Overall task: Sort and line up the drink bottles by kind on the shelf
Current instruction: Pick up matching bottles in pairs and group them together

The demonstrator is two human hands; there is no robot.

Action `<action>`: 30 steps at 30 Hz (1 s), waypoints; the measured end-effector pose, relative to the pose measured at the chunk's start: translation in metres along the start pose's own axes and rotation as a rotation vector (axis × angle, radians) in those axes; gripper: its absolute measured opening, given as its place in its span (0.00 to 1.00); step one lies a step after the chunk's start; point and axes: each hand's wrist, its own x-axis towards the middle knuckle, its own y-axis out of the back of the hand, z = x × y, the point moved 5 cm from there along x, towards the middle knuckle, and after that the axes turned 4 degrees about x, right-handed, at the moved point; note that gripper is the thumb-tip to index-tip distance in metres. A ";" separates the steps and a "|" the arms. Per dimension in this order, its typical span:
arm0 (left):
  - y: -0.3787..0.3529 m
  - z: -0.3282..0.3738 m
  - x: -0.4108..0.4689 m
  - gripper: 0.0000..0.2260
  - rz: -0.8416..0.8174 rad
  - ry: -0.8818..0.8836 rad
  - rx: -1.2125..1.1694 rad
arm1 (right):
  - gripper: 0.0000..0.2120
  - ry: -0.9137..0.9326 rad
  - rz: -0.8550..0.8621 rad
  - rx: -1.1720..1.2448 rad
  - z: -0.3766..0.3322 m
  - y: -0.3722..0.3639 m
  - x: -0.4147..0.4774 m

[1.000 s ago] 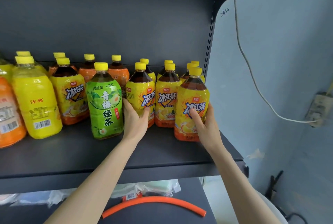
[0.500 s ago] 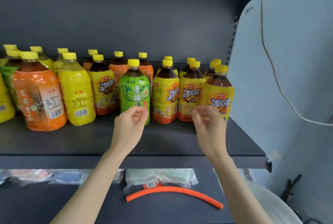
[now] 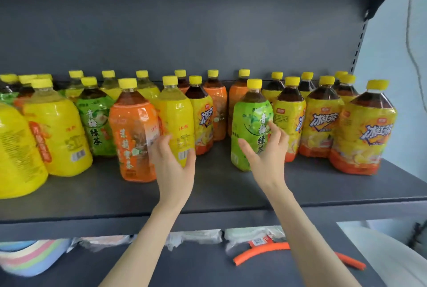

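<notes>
Several yellow-capped drink bottles stand mixed on a dark grey shelf [image 3: 231,187]. My left hand [image 3: 172,169] grips the lower part of a plain yellow bottle [image 3: 176,118] near the middle, thumb on its right side and fingers on its left. My right hand [image 3: 266,152] holds a green tea bottle [image 3: 248,129] that stands apart at the front. An orange bottle [image 3: 132,134] touches the yellow one on its left. Iced tea bottles with yellow-orange labels [image 3: 362,134] stand grouped at the right. Another green bottle [image 3: 97,122] sits further left.
More yellow bottles [image 3: 57,134] crowd the left front. Orange bottles [image 3: 217,111] stand in the back row. The shelf's upright and a pale wall with a cable [image 3: 413,56] close off the right. Below lie an orange tube [image 3: 261,252] and plastic packets [image 3: 196,238].
Both hands left the iced tea bottles at the right and moved left. The left hand took hold of the yellow bottle and the right hand the green bottle. The view shifted left.
</notes>
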 end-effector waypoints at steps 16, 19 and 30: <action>-0.010 -0.018 0.021 0.31 -0.043 -0.116 0.181 | 0.48 -0.059 -0.057 -0.270 -0.003 -0.051 0.038; -0.006 -0.019 0.024 0.31 -0.039 -0.113 0.224 | 0.47 -0.067 -0.081 -0.215 0.000 -0.057 0.041; -0.013 0.004 0.070 0.38 0.055 -0.196 0.116 | 0.18 0.270 0.090 0.126 -0.076 -0.061 0.061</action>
